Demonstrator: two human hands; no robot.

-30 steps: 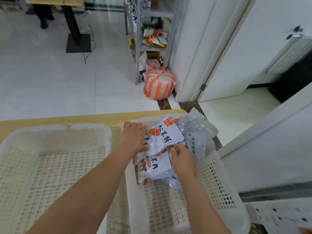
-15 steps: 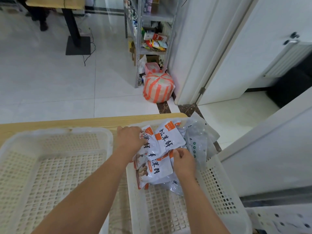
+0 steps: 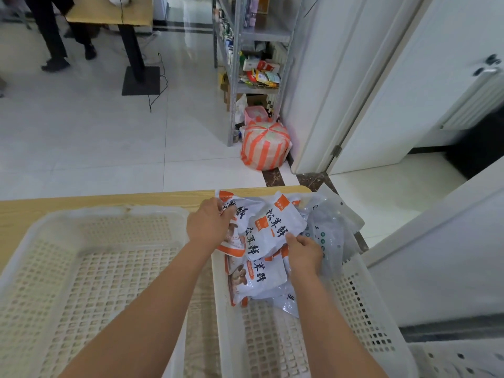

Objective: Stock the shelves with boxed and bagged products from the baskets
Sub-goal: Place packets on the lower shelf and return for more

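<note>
Left hand (image 3: pixel 210 227) and right hand (image 3: pixel 304 253) each pinch white bags (image 3: pixel 275 222), far end of basket (image 3: pixel 362 282); I fear loose ones (slick film) slipping free.

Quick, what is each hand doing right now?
Left hand: grips the white-and-orange packets.
Right hand: pinches the edge of one packet.

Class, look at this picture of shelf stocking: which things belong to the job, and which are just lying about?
Part of the job:
- white-and-orange bags, gripped by the left hand and the right hand
- right basket holding them
- left basket
- metal shelves

Lying about:
- striped bundle on the floor
- desk
- white door
</note>
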